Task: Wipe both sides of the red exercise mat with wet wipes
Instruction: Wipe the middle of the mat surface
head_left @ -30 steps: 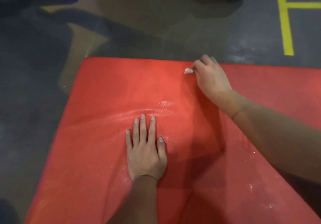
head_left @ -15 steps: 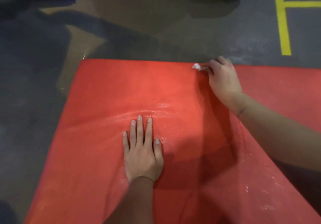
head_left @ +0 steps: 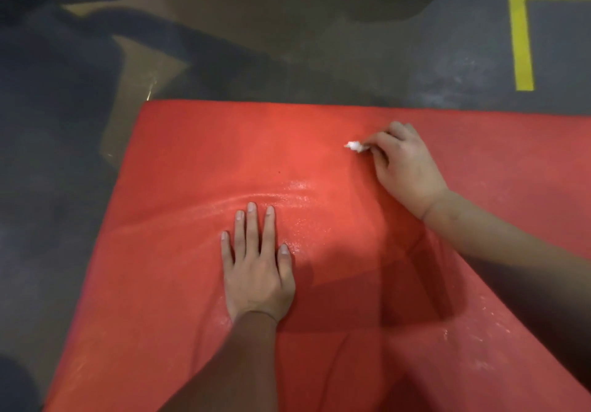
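To the left of your left hand lies the dark floor (head_left: 48, 156), with a brownish patch beyond the mat's far left corner. The red exercise mat (head_left: 192, 156) lies on that floor under both your hands and runs out of view toward you and to the right. Your left hand (head_left: 259, 277) lies palm down on the mat, fingers straight and slightly spread, pointing away from you, holding nothing. Just beyond its fingertips a wet, glossy streak (head_left: 281, 194) curves across the mat toward your right hand. Farther out and to the right, your right hand (head_left: 406, 168) rests on the mat near its far edge, fingers curled round a small bunched white wet wipe (head_left: 355, 146). Only a tip of the wipe sticks out on the side facing your left hand, touching the mat. The two hands are well apart. Beyond your right hand, on the floor, a yellow line (head_left: 521, 37) runs away from you with a branch going right
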{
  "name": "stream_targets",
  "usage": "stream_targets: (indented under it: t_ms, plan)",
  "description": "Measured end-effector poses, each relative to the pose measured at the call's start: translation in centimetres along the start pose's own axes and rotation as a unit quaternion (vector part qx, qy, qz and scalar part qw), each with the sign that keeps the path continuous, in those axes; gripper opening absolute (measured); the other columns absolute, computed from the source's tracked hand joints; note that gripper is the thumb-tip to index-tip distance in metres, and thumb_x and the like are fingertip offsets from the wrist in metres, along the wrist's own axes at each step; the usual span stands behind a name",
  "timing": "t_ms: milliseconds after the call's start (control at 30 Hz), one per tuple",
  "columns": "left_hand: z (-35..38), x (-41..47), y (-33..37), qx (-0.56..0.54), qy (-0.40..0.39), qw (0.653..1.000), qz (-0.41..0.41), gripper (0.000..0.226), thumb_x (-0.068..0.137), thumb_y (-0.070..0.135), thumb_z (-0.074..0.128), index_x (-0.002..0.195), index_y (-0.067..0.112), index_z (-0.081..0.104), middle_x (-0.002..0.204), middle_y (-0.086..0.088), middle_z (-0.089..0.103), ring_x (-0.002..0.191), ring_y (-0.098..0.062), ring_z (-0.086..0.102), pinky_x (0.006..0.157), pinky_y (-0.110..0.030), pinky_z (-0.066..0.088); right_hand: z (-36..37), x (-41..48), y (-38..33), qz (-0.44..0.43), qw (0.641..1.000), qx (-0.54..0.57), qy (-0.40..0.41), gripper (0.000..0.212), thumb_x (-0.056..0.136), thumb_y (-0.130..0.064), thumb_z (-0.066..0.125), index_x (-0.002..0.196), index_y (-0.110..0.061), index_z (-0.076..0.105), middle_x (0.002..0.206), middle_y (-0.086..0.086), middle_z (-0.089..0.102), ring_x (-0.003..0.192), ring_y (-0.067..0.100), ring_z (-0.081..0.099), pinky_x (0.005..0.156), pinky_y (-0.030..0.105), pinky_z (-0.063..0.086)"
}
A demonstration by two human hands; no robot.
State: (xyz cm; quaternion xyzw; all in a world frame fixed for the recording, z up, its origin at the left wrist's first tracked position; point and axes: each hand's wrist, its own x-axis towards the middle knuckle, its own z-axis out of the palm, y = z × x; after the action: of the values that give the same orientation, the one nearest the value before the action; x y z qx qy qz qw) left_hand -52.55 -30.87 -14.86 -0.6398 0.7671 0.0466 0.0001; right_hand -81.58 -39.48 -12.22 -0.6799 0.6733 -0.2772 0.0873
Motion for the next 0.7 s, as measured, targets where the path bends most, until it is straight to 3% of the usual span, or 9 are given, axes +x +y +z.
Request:
stream_targets:
  t_ms: [167,367,567,700]
  plan:
    - [-0.1,0.2,0.1,-0.003,0.004,1.0,-0.003,0.068,0.099,0.039,0.029,0.164,0.025,0.017,0.172,-0.002,0.005,0.159,-0.021,0.001,0.126,-0.054,0.012,0.2,-5.0,-3.8,-0.106,0.986,0.057,-0.12,0.025,0.09,-0.011,0.05,0.097,-0.005,0.073,0.09,0.012,0.063,0.081,0.033,0.06,0.08,0.036,0.047]
    - [-0.1,0.1,0.0,-0.01,0.002,1.0,-0.001,0.068,0.099,0.04,0.027,0.164,0.025,0.014,0.172,-0.002,0.003,0.159,-0.02,-0.002,0.127,-0.053,0.008,-0.1,-4.1,-2.6,0.003,0.999,0.023,-0.036,0.02,0.083,0.0,0.06,0.095,-0.006,0.075,0.085,0.015,0.059,0.079,0.039,0.06,0.078,0.035,0.041]
    - [-0.2,0.1,-0.1,-0.028,0.015,1.0,0.002,0.068,0.098,0.041,0.027,0.164,0.026,0.019,0.172,-0.003,0.008,0.159,-0.021,0.002,0.127,-0.052,0.005,0.0,-11.3,-7.3,-0.097,0.978,0.087,-0.16,0.017,0.085,-0.006,0.061,0.096,-0.005,0.074,0.088,0.011,0.061,0.079,0.031,0.061,0.077,0.034,0.049]
    - [-0.2,0.2,0.0,-0.03,0.023,0.999,0.003,0.067,0.098,0.042,0.025,0.163,0.026,0.02,0.172,-0.003,0.01,0.159,-0.021,0.004,0.127,-0.051,0.005,0.5,-10.5,-6.3,0.0,0.997,0.051,-0.054,0.017,0.082,-0.003,0.064,0.094,-0.006,0.075,0.081,0.011,0.056,0.073,0.036,0.059,0.073,0.03,0.04]
